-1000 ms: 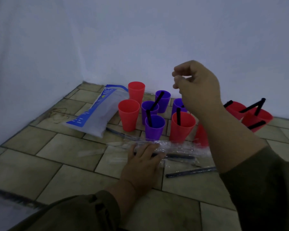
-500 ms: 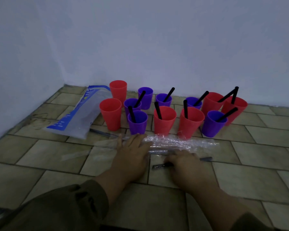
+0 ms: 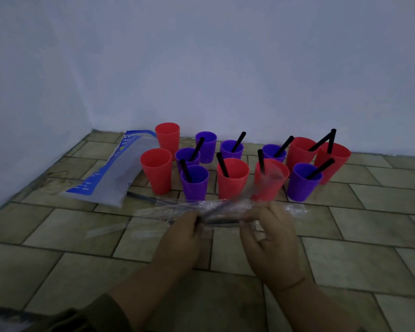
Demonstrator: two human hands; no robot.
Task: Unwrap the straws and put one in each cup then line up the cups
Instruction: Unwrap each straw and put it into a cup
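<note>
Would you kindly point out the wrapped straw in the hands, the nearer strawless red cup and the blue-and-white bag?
wrapped straw [image 3: 222, 222]: head view, its dark middle stretch.
nearer strawless red cup [image 3: 156, 179]: head view, outer wall.
blue-and-white bag [image 3: 110, 180]: head view, pale middle panel.

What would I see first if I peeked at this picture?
The bright red and purple cups bunched by the wall, most with black straws poking out. Right in front, the left hand and right hand hold a wrapped straw between them.
</note>
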